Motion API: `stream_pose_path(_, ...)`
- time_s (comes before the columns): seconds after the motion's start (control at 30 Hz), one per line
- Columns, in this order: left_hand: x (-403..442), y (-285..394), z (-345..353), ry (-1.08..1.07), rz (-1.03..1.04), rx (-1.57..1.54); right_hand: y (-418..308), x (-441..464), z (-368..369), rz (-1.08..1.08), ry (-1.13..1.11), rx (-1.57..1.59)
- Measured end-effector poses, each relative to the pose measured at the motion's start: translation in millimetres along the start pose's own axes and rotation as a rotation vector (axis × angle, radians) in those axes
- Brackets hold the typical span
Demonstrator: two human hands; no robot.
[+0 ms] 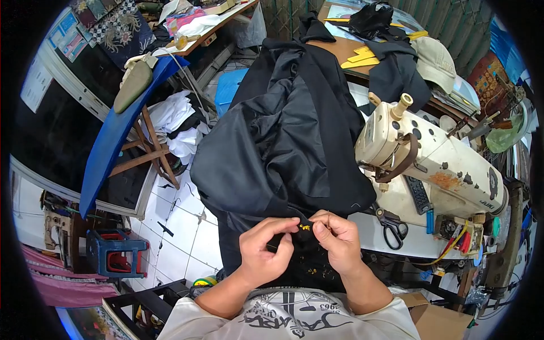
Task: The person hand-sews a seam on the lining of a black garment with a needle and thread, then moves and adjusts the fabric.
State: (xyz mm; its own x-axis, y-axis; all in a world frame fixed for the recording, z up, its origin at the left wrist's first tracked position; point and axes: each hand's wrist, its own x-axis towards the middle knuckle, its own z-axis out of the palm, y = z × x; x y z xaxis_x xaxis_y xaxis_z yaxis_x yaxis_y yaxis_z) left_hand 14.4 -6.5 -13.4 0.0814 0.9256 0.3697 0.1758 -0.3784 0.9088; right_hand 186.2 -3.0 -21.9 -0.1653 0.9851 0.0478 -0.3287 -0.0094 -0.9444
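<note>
A large black garment (238, 158) with a shiny lining lies spread in front of me, its near edge at my hands. My left hand (266, 249) pinches that edge between fingertips, the thumb held somewhat apart below. Close beside it on the right, my right hand (337, 241) has thumb and forefinger pressed together on the same edge. Between the fingertips is a small tuft of yellow thread (305, 227). More yellow bits (311, 271) are scattered on the dark cloth below my hands.
A worn white sewing machine (436, 161) stands at the right, with black scissors (391, 228) and a black remote (417, 194) beside it. A blue ironing board (107, 147) and a stool (118, 253) are at the left. A cap (435, 63) lies at the back right.
</note>
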Motion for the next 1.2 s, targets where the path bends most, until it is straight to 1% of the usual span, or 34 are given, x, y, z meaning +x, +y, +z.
stream_pose_path(0.03,1.1,5.2,0.5,0.022,0.103,0.069,-1.6,-0.4,0.7,0.019,0.01,0.021)
stream_pose_path(0.07,2.6,9.0,0.6,0.022,0.102,0.071,-2.5,-0.5,1.5,0.039,0.016,0.043)
stream_pose_path(0.13,7.5,13.5,1.1,0.051,0.346,0.29,-2.8,-0.4,2.5,0.025,0.005,0.023)
stream_pose_path(0.17,9.2,8.4,2.9,0.068,0.404,0.339,-2.9,-0.3,2.9,0.01,-0.005,0.0)
stream_pose_path(0.2,9.3,6.0,2.2,0.07,0.405,0.34,-1.8,-0.1,3.7,0.01,-0.007,0.0)
stream_pose_path(0.27,10.4,2.6,1.1,0.042,0.471,0.475,2.2,0.2,4.3,-0.091,-0.006,-0.086)
stream_pose_path(0.4,13.9,1.3,2.9,0.012,0.456,0.431,3.6,0.9,-0.3,-0.09,-0.013,-0.192)
stream_pose_path(0.47,0.5,15.0,-3.3,-0.077,0.416,0.126,3.2,4.7,-2.6,0.057,0.14,-0.064)
stream_pose_path(0.5,-7.2,23.8,-6.6,-0.129,0.425,0.016,-0.9,8.0,-6.4,0.137,0.168,-0.031)
stream_pose_path(0.53,-12.8,29.3,-9.6,-0.207,0.41,-0.101,3.0,9.0,-11.8,0.149,0.143,0.03)
stream_pose_path(0.6,-11.0,42.7,-5.6,-0.216,0.306,-0.266,3.0,11.1,-7.7,0.111,0.119,0.034)
stream_pose_path(0.63,-15.0,39.3,-9.7,-0.213,0.304,-0.263,4.8,10.4,-7.7,0.114,0.116,0.035)
stream_pose_path(0.7,-23.2,30.0,-23.6,-0.169,0.134,-0.403,8.8,11.7,-10.9,0.113,0.117,0.101)
stream_pose_path(0.73,-27.0,30.4,-27.6,0.029,0.17,-0.46,9.0,12.2,-13.0,0.11,0.122,0.099)
stream_pose_path(0.77,-31.4,22.3,-44.3,0.115,0.287,-0.604,8.7,11.8,-15.5,0.125,0.146,0.128)
stream_pose_path(0.8,-18.6,49.5,-43.2,0.416,0.248,-0.295,8.2,10.2,-17.4,0.141,0.172,0.159)
stream_pose_path(0.83,-14.0,44.7,-60.3,0.492,0.311,-0.187,8.0,9.4,-17.4,0.138,0.182,0.16)
stream_pose_path(0.87,-6.2,41.9,-71.8,0.616,0.396,-0.177,7.8,9.4,-15.6,0.137,0.192,0.144)
stream_pose_path(0.9,-6.0,41.1,-90.9,0.69,0.422,-0.181,7.8,9.6,-14.2,0.137,0.199,0.129)
stream_pose_path(0.93,-3.8,39.1,-106.0,0.784,0.483,-0.1,7.5,10.6,-14.3,0.132,0.2,0.132)
stream_pose_path(1.0,-1.6,36.6,-117.9,0.85,0.487,-0.038,7.1,10.7,-14.8,0.129,0.165,0.128)
stream_pose_path(1.07,0.6,19.1,-103.3,0.637,0.552,0.115,3.7,10.2,-10.4,0.128,0.14,0.137)
stream_pose_path(1.1,-5.3,20.1,-92.2,0.462,0.433,0.172,1.1,10.5,-7.5,0.127,0.117,0.145)
stream_pose_path(1.13,-9.1,20.7,-76.0,0.372,0.334,0.323,-2.0,10.1,-4.9,0.125,0.115,0.143)
stream_pose_path(1.17,-9.5,21.2,-60.0,0.221,0.339,0.349,-5.5,9.3,-2.6,0.108,0.11,0.153)
stream_pose_path(1.2,-6.7,22.0,-43.4,0.156,0.347,0.335,-7.5,8.3,-1.1,0.091,0.105,0.162)
